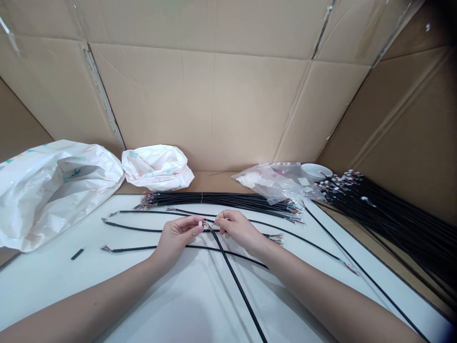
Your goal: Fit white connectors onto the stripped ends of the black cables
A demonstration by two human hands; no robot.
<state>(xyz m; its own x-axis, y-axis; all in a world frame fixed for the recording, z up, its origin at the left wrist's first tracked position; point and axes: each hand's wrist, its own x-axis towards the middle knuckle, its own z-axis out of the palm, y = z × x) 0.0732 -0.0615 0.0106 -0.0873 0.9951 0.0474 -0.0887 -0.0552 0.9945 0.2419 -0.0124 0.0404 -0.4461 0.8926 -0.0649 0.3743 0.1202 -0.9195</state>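
Note:
My left hand [181,233] pinches a small white connector [200,223] between thumb and fingertips. Thin coloured wires run from it to the stripped end of a black cable [232,271], which slants down toward the bottom edge. Just to the right, my right hand [233,226] is closed, its fingertips pinching one of the thin wires [213,223] of that cable. Several loose black cables with bare wire ends, among them a curved one [139,228], lie behind and beneath both hands.
A tied bundle of black cables [178,197] lies behind the hands. White plastic bags [157,166] stand at the left. A clear bag of white parts [264,178], a white bowl [316,171] and a large cable pile [396,219] sit right. Cardboard walls [200,105] enclose the table.

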